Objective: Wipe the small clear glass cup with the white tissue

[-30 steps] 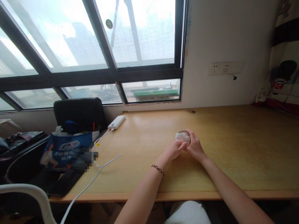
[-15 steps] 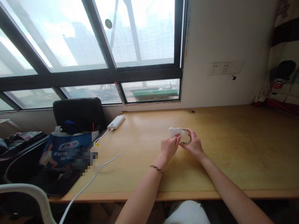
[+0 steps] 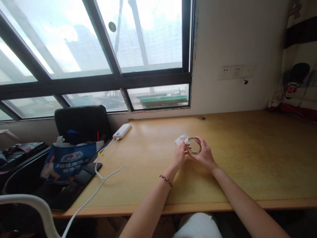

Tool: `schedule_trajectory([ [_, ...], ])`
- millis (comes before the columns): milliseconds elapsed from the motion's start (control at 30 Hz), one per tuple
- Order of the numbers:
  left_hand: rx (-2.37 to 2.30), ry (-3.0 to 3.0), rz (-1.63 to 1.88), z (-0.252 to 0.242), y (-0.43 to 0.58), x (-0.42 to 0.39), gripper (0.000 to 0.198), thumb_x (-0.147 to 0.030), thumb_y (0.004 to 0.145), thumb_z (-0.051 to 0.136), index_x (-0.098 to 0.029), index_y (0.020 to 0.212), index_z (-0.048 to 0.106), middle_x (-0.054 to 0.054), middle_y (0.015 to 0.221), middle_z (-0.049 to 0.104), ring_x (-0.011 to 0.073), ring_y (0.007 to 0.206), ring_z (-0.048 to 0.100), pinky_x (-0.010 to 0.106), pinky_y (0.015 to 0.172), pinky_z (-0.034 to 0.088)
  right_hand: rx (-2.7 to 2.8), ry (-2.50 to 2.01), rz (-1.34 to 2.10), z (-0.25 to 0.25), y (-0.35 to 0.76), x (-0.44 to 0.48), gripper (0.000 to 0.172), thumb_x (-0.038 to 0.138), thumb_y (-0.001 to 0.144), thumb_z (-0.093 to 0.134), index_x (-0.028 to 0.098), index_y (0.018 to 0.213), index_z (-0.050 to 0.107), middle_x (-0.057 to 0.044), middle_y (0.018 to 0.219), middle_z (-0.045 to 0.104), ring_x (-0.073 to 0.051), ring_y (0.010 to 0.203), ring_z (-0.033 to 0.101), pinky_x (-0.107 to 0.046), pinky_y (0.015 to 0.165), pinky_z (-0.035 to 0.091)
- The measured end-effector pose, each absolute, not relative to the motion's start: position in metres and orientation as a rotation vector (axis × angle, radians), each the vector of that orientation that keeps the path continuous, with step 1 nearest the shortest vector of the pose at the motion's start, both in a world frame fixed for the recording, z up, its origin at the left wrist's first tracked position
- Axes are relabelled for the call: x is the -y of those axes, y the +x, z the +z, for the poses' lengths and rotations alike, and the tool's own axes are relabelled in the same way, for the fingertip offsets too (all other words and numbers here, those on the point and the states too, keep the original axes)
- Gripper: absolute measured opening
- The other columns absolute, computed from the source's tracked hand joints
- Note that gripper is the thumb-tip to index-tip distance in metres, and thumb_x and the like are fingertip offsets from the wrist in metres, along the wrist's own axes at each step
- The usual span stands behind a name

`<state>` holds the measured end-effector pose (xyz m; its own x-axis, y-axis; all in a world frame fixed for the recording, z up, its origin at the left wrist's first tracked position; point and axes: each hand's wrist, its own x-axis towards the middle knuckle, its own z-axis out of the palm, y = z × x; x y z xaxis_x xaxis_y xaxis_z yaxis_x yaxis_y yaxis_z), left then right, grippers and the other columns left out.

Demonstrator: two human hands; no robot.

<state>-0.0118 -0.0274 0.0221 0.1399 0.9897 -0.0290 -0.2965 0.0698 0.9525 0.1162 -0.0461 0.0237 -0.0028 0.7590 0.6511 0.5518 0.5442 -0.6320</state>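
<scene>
A white crumpled tissue (image 3: 181, 139) and a ring-shaped, gold-brown bangle (image 3: 199, 148) are held above the wooden desk. My left hand (image 3: 179, 156) is closed on the tissue, its fingertips pressed against the bangle's left side. Round the bangle's right side curls my right hand (image 3: 205, 156), thumb below and fingers above. The bangle's opening faces me, and it looks like several thin strands together. A braided bracelet (image 3: 165, 180) circles my left wrist. My fingers partly hide where the tissue meets the bangle.
On the wooden desk (image 3: 237, 158), a white power bank (image 3: 122, 131) lies at the back left. A loose white cable (image 3: 112, 174) crosses the left side. A blue bag (image 3: 70, 160) sits on a black chair (image 3: 83, 120) beside the desk's left edge. Sockets (image 3: 236, 71) are on the wall.
My left hand has turned, and its fingers now sit at the bangle's left side. The tissue has shifted left and spread out. The bangle faces me more fully.
</scene>
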Motion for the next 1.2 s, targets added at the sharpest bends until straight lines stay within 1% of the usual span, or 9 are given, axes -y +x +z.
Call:
schedule_trajectory([
  [133, -0.883, 0.870, 1.059, 0.019, -0.014, 0.025, 0.052, -0.054, 0.076, 0.040, -0.011, 0.102, 0.054, 0.013, 0.092, 0.063, 0.0194, 0.078, 0.061, 0.029, 0.068, 0.045, 1.701, -1.102, 0.236, 0.027, 0.115, 0.048, 0.069, 0.032, 0.059, 0.066, 0.019, 0.119, 0.035, -0.010, 0.115, 0.047, -0.023, 0.104, 0.047, -0.040, 0.090, 0.039],
  [233, -0.812, 0.790, 0.888, 0.018, -0.014, 0.025, 0.060, -0.058, 0.076, 0.034, -0.008, 0.100, 0.056, 0.014, 0.086, 0.064, 0.0198, 0.077, 0.061, 0.032, 0.073, 0.045, 1.676, -1.118, 0.228, 0.032, 0.115, 0.050, 0.070, 0.034, 0.059, 0.066, 0.019, 0.119, 0.035, -0.010, 0.114, 0.047, -0.023, 0.105, 0.047, -0.039, 0.091, 0.038],
  [367, -0.728, 0.706, 0.689, 0.019, -0.013, 0.027, 0.072, -0.066, 0.073, 0.027, -0.006, 0.099, 0.058, 0.013, 0.078, 0.066, 0.0216, 0.073, 0.061, 0.036, 0.072, 0.047, 1.640, -1.127, 0.247, 0.038, 0.114, 0.053, 0.070, 0.036, 0.059, 0.066, 0.020, 0.119, 0.034, -0.009, 0.112, 0.048, -0.021, 0.101, 0.049, -0.036, 0.089, 0.040],
  [500, -0.713, 0.690, 0.817, 0.018, -0.010, 0.027, 0.065, -0.061, 0.074, 0.034, -0.006, 0.100, 0.057, 0.013, 0.081, 0.065, 0.0211, 0.074, 0.062, 0.033, 0.071, 0.048, 1.623, -1.132, 0.245, 0.037, 0.113, 0.054, 0.072, 0.037, 0.057, 0.067, 0.020, 0.119, 0.034, -0.009, 0.112, 0.049, -0.021, 0.100, 0.050, -0.036, 0.088, 0.041],
  [700, -0.642, 0.777, 1.091, 0.017, -0.011, 0.027, 0.050, -0.048, 0.074, 0.049, -0.007, 0.101, 0.056, 0.015, 0.090, 0.063, 0.0230, 0.085, 0.059, 0.035, 0.078, 0.045, 1.656, -1.111, 0.255, 0.034, 0.114, 0.052, 0.071, 0.034, 0.058, 0.067, 0.019, 0.119, 0.033, -0.009, 0.112, 0.049, -0.021, 0.099, 0.051, -0.036, 0.087, 0.041],
  [800, -0.630, 0.863, 1.225, 0.021, -0.013, 0.028, 0.042, -0.042, 0.072, 0.054, -0.009, 0.100, 0.057, 0.014, 0.096, 0.062, 0.0224, 0.091, 0.057, 0.034, 0.082, 0.042, 1.681, -1.108, 0.240, 0.032, 0.115, 0.052, 0.071, 0.034, 0.059, 0.066, 0.019, 0.120, 0.032, -0.010, 0.112, 0.048, -0.021, 0.100, 0.050, -0.036, 0.088, 0.041],
  [933, -0.805, 1.092, 1.325, 0.022, -0.017, 0.027, 0.036, -0.041, 0.073, 0.052, -0.011, 0.091, 0.061, 0.011, 0.093, 0.063, 0.0212, 0.091, 0.056, 0.033, 0.083, 0.040, 1.743, -1.140, 0.183, 0.028, 0.114, 0.051, 0.070, 0.033, 0.060, 0.065, 0.019, 0.120, 0.033, -0.010, 0.115, 0.047, -0.022, 0.104, 0.048, -0.037, 0.090, 0.039],
  [1033, -0.914, 1.236, 1.336, 0.017, -0.017, 0.024, 0.036, -0.043, 0.074, 0.050, -0.012, 0.087, 0.063, 0.010, 0.089, 0.064, 0.0208, 0.088, 0.056, 0.033, 0.081, 0.041, 1.797, -1.165, 0.119, 0.025, 0.114, 0.050, 0.069, 0.034, 0.060, 0.064, 0.019, 0.120, 0.033, -0.011, 0.116, 0.046, -0.024, 0.106, 0.046, -0.039, 0.090, 0.039],
  [1200, -0.858, 0.969, 1.389, 0.013, -0.017, 0.020, 0.053, -0.053, 0.077, 0.037, -0.008, 0.093, 0.059, 0.013, 0.089, 0.063, 0.0206, 0.082, 0.058, 0.034, 0.077, 0.043, 1.830, -1.194, 0.076, 0.024, 0.114, 0.050, 0.068, 0.035, 0.061, 0.062, 0.019, 0.120, 0.033, -0.011, 0.117, 0.046, -0.024, 0.108, 0.045, -0.039, 0.090, 0.039],
])
